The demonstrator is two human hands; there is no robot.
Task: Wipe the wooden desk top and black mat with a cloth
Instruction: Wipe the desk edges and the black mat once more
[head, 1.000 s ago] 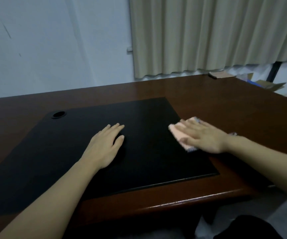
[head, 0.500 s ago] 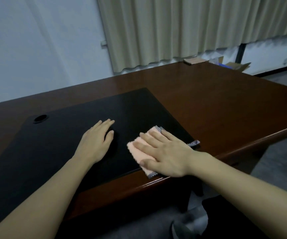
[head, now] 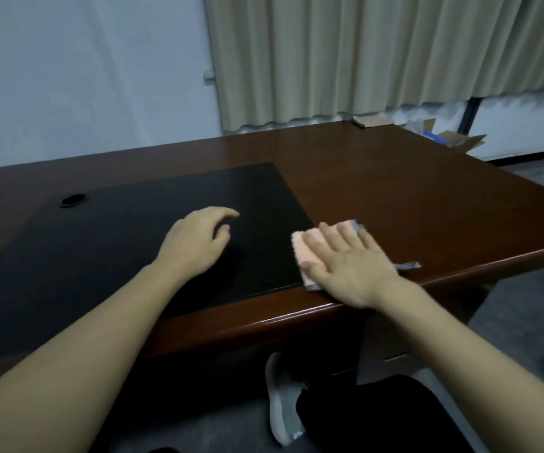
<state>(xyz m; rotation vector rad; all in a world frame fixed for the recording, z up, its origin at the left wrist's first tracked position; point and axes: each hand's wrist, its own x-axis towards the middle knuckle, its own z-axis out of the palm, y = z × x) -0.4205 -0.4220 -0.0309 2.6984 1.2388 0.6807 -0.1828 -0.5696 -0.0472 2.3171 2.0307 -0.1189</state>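
Observation:
A dark brown wooden desk top carries a large black mat on its left half. My right hand lies flat with straight fingers on a pink cloth with a grey patterned border. The cloth sits at the mat's near right corner, partly on bare wood beside the desk's front edge. My left hand rests on the mat with loosely bent fingers and holds nothing.
A round black cable hole sits at the mat's far left. A small flat brown object lies at the desk's far edge by the curtain. Open cardboard boxes stand beyond the right corner. A grey shoe shows below the desk.
My right hand has slid the cloth from the mat towards the right, onto the mat's corner and bare wood. The left hand's fingers have lifted and curled slightly. The view shifted.

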